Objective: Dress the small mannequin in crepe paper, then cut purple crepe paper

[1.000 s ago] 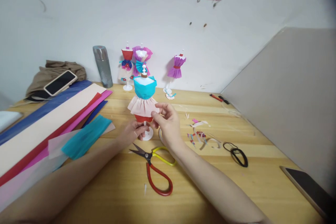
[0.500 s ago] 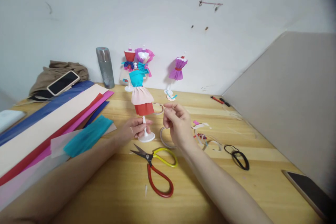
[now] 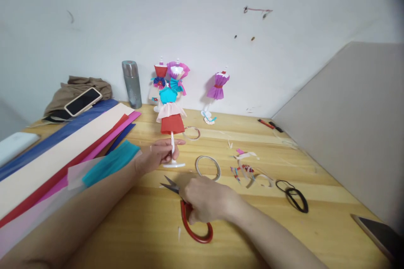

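My left hand [image 3: 164,153] is closed around the white stem of a miniature dress form [image 3: 173,123]. The form wears a turquoise top, a pale pink gathered layer and a red skirt, and its round base tilts off level. Over the scissors [image 3: 197,235] lies my right hand [image 3: 206,197], slightly blurred, its fingers curled about the pivot and handles. It covers the yellow handle. The dark blades point left and stand a little apart, and the red handle loop shows below the hand.
More dress forms, one in a purple dress [image 3: 218,86], stand by the wall. Coloured crepe paper sheets [image 3: 94,134] cover the left side, near a flask [image 3: 131,84] and a phone [image 3: 83,101]. Tape rings [image 3: 217,167], paper scraps [image 3: 244,168] and a black hair tie [image 3: 296,199] lie right.
My right hand has come down from beside the dress form onto the scissors. The form has turned and tipped a little in my left hand. The view has shifted slightly.
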The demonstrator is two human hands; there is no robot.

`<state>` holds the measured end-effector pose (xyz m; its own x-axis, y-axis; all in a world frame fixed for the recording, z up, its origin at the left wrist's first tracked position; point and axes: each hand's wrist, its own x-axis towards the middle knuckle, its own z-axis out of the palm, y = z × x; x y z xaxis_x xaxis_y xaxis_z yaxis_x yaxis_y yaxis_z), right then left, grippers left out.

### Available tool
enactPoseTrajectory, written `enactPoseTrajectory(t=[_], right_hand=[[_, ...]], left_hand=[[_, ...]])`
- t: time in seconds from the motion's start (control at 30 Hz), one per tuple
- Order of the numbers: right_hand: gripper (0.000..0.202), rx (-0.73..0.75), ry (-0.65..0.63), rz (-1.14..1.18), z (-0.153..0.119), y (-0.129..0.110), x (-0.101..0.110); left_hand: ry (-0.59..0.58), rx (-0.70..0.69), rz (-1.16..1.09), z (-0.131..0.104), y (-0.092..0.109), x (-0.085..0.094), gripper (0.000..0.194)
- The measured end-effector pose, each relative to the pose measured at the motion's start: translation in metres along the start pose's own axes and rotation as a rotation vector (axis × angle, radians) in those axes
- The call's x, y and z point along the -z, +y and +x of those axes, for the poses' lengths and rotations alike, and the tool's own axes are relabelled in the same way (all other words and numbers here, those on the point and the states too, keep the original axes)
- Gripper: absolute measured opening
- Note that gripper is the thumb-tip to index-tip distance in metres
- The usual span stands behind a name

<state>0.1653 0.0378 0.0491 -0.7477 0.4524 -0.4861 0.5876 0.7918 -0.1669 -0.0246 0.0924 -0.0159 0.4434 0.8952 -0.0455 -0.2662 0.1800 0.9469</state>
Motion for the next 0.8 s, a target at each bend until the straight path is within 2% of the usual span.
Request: enactPoseTrajectory(t=[0.1, 0.23, 0.4, 0.53, 0.6, 0.73, 0.8], right_hand=[[0.030, -0.028, 0.034, -0.044, 0.000, -0.011, -0.001], [0.031, -0.049, 0.038, -0.073, -0.002, -0.016, -0.002], [0.052, -0.150, 0.089, -0.017, -0.001, -0.011, -0.002], [0.037, -0.071, 0.144, 0.007, -0.003, -0.008, -0.003], [0.038, -0.039, 0.184, 0.016, -0.005, -0.008, -0.003], [0.035, -0.103, 0.142, 0.054, -0.016, -0.006, 0.003], [0.036, -0.052, 0.136, 0.089, -0.025, -0.001, 0.009]], left_hand=[[-0.018, -0.005, 0.006, -0.002, 0.004, -0.003, 0.046], [-0.009, -0.014, 0.070, -0.006, 0.007, -0.007, 0.055], [0.011, -0.067, 0.106, -0.007, 0.003, -0.006, 0.060], [0.068, -0.083, 0.166, -0.006, -0.001, -0.003, 0.058], [0.087, -0.095, 0.188, -0.006, -0.001, -0.002, 0.057], [0.096, -0.150, 0.203, -0.004, 0.006, 0.000, 0.060], [0.096, -0.173, 0.212, -0.003, 0.010, 0.001, 0.061]])
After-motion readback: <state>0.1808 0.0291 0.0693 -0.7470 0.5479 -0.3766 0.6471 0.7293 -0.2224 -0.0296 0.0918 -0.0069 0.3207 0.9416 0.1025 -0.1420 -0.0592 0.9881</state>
